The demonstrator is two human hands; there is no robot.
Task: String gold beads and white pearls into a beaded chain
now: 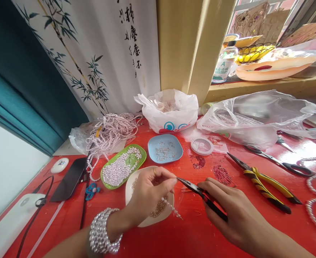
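My right hand [225, 204] is closed around needle-nose pliers [198, 190] with black and red handles. Their tips meet the pinched thumb and forefinger of my left hand [152, 190]. A short beaded strand [172, 208] hangs from my left hand; the tiny part between the fingertips is too small to make out. Beneath that hand is a cream dish [144, 223] of small gold beads [158, 209], partly hidden. Beyond it are a green dish [143, 157] of pearly beads [117, 172] and a blue dish [150, 146] with small metal pieces [164, 152].
Yellow-black pliers [265, 186] and scissors [278, 163] lie to the right, near pearl strands [315, 211]. A spool [201, 147] and plastic bags [171, 114] stand at the back. Bead strands [112, 132], a phone [69, 179] and a cable [29, 229] lie left.
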